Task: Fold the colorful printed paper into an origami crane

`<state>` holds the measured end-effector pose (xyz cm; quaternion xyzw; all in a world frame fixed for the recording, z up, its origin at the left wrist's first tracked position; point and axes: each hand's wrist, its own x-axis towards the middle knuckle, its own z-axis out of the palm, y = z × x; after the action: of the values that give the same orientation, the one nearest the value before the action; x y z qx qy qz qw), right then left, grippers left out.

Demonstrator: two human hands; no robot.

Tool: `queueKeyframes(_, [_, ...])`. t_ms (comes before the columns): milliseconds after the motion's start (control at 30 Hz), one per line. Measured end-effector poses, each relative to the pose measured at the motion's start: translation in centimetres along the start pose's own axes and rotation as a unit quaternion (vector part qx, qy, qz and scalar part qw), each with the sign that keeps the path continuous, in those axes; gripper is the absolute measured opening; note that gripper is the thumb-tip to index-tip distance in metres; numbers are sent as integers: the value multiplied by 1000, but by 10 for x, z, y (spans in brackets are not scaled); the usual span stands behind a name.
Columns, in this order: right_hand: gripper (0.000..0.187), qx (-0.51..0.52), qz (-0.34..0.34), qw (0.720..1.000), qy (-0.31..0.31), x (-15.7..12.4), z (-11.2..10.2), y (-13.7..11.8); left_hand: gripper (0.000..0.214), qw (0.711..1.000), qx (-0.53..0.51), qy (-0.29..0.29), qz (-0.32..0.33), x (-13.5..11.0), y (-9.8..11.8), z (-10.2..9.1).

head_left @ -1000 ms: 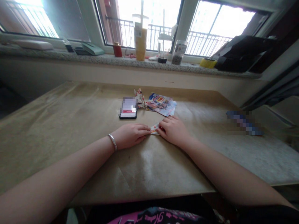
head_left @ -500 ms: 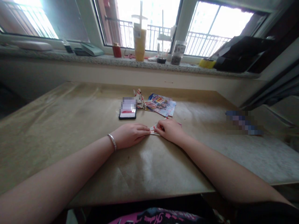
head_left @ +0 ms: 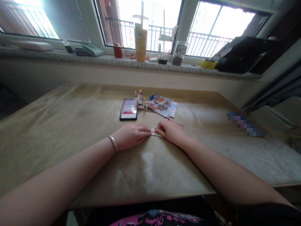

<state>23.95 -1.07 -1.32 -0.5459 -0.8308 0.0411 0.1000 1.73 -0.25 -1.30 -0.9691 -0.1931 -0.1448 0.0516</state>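
Note:
A small folded piece of printed paper, white with red marks, lies on the tan table between my hands. My left hand, with a silver bracelet at the wrist, rests on the table with its fingers together, pressing the paper's left end. My right hand has its fingers curled and pinched on the paper's right part; a bit of the paper pokes out behind it. Most of the paper is hidden under my fingers.
Beyond my hands lie a phone, a crumpled folded paper and a stack of colourful printed sheets. A blurred blue object lies at the right. The windowsill holds a tall yellow drink cup, a red can and jars.
My right hand has slid slightly left and back over the folded paper, uncovering a bit of paper behind it. My left hand has stayed put.

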Motion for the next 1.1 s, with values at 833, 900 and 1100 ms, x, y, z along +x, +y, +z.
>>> queueKeyframes(833, [24, 20, 10, 1000, -11, 0, -1, 1, 28, 997, -54, -26, -38, -1, -1, -8])
queueKeyframes(900, [23, 28, 8, 1000, -10, -1, -1, 1, 29, 998, -53, -27, -35, -1, -2, -9])
queueKeyframes(1100, [25, 34, 17, 999, -6, -2, -2, 1, 27, 997, -58, -31, -42, -2, -2, -11])
